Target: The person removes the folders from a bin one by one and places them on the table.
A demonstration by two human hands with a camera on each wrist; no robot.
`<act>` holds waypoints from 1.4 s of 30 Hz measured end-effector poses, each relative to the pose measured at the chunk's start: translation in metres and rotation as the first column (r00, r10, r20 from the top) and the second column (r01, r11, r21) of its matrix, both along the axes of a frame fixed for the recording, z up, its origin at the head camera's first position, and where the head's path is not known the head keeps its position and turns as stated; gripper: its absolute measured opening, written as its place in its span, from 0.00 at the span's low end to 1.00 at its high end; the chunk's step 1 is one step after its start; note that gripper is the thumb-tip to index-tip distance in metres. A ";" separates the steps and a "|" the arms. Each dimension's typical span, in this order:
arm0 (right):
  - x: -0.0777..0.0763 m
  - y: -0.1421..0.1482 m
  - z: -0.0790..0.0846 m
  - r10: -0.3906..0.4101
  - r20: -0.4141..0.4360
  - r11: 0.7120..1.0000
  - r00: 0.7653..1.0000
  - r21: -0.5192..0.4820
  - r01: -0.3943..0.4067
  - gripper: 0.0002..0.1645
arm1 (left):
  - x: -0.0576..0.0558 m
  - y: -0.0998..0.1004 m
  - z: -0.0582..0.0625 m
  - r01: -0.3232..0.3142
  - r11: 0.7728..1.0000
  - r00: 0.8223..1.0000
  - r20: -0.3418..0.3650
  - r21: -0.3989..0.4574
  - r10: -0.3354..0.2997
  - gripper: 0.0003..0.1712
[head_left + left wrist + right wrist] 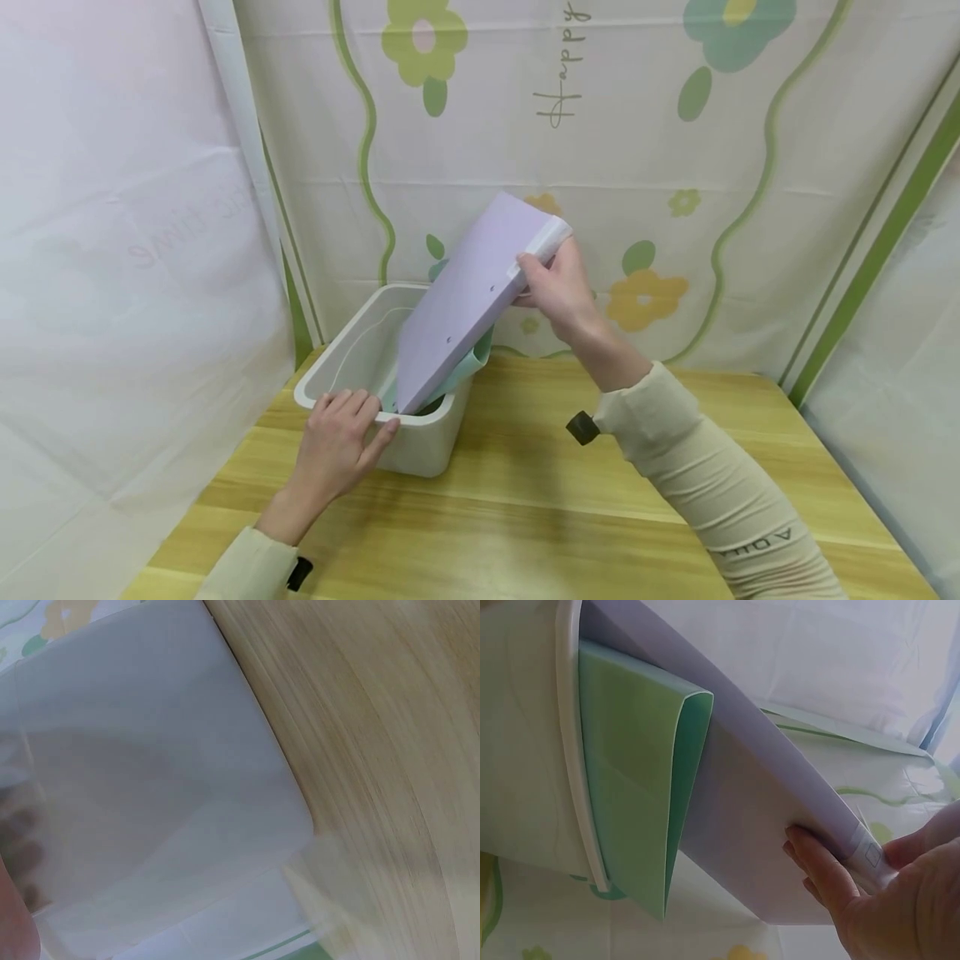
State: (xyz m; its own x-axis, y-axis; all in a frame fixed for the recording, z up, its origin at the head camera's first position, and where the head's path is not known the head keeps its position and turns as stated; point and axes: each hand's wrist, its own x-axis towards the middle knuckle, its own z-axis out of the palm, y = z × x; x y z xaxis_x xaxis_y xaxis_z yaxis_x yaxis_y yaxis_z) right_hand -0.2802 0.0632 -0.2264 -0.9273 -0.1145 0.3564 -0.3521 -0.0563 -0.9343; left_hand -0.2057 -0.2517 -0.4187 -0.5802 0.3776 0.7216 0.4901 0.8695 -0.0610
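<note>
My right hand [558,287] pinches the pale band at the upper end of a lilac file folder [468,287], thumb on one side and fingers on the other. The folder tilts, its lower end inside a white plastic bin [426,448]. A mint-green folder [634,769] stands in the bin beside the lilac one and sticks out above the rim, its open edge bowed. My left hand [339,442] grips the bin's near rim, fingers over the edge and thumb along it. In the left wrist view the bin wall [172,765] hides most of that hand.
The bin stands at the back left of a wooden table [570,517]. A flower-printed curtain [600,158] hangs right behind it, and a white cloth wall [127,275] rises on the left.
</note>
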 end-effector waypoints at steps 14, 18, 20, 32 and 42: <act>-0.001 0.007 0.005 0.007 0.036 0.999 0.999 -0.034 -0.006 0.26 | 0.000 0.000 -0.001 -0.002 1.000 1.000 -0.008 0.000 0.002 0.30; -0.001 0.010 0.004 0.009 0.037 0.999 0.999 -0.037 -0.007 0.26 | 0.000 -0.001 -0.002 -0.005 1.000 1.000 -0.004 -0.002 0.005 0.30; -0.001 0.012 0.005 0.008 0.038 0.999 0.999 -0.034 -0.007 0.26 | 0.000 0.000 -0.002 -0.003 1.000 1.000 -0.005 -0.002 0.003 0.30; -0.003 0.022 0.010 0.008 0.091 0.999 0.996 -0.044 -0.004 0.28 | -0.003 0.001 0.000 -0.001 1.000 1.000 -0.005 0.002 0.001 0.31; -0.005 0.026 0.012 0.011 0.123 0.998 0.992 -0.063 -0.004 0.27 | -0.004 0.001 0.000 0.002 1.000 1.000 -0.016 0.002 -0.002 0.32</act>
State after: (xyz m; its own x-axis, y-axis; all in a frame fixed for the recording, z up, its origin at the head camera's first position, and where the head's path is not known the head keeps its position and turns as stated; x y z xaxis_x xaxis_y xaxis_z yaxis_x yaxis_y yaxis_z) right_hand -0.2849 0.0891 -0.2142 -0.9637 -0.1028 0.2462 -0.2340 -0.1178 -0.9651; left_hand -0.2099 -0.2509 -0.4190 -0.5682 0.3768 0.7316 0.4904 0.8689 -0.0667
